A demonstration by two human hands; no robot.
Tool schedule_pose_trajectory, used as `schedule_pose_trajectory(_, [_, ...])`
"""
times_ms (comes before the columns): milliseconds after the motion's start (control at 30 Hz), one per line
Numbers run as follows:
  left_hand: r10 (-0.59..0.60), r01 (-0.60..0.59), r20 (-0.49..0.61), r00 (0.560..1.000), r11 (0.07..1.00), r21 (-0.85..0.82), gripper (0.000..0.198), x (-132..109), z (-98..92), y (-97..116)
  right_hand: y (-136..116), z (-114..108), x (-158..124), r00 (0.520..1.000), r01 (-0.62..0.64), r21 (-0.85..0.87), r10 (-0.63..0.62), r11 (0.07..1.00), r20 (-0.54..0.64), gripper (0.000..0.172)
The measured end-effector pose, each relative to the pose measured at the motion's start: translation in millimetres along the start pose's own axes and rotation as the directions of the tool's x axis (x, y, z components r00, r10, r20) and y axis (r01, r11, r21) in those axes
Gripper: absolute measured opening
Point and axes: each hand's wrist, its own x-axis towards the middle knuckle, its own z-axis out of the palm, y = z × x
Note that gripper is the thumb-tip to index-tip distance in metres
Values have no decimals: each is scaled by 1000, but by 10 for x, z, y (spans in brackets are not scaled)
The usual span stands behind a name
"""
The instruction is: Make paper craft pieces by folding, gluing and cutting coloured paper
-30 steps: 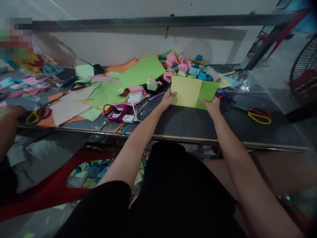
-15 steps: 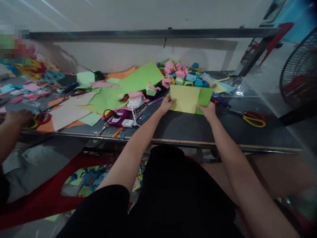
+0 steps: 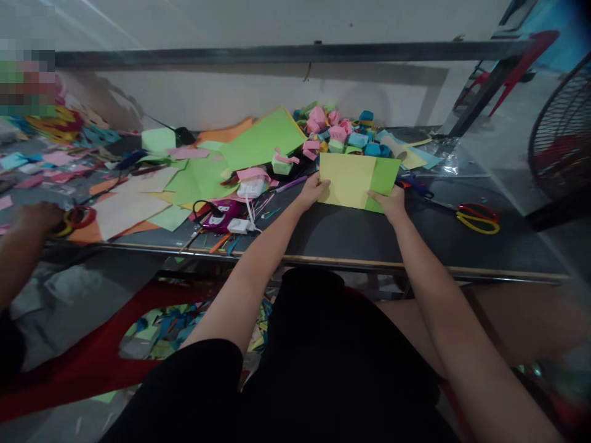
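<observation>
A yellow sheet of paper (image 3: 347, 179) overlaps a green sheet (image 3: 386, 173), which shows along its right side. My left hand (image 3: 314, 189) grips the left edge of the yellow paper, thumb on the front face. At the lower right, my right hand (image 3: 390, 202) pinches the green part, its thumb lying near the seam with the yellow. Both hands hold the sheets tilted up above the dark tabletop (image 3: 351, 237). My fingers behind the paper are hidden.
Folded paper pieces (image 3: 339, 132) are heaped behind the sheets. Scissors (image 3: 478, 218) lie on the right, near a fan (image 3: 563, 135). Left of me are a purple power strip (image 3: 224, 215), loose coloured paper (image 3: 132, 212) and another person's hand (image 3: 39, 218) at yellow-and-red scissors (image 3: 76, 220).
The view has shifted slightly. Both hands still hold the yellow and green sheets in nearly the same pose.
</observation>
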Motion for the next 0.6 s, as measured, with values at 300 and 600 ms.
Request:
schedule_pose_trajectory(300, [-42, 43, 15, 999, 997, -58, 53, -47, -7, 59, -68, 11, -43, 999, -48, 13, 48, 999, 10, 66])
schedule_pose_trajectory(600, [-239, 238, 13, 971, 956, -174, 61, -65, -54, 90, -90, 24, -60, 989, -142, 131, 133, 981, 71, 73])
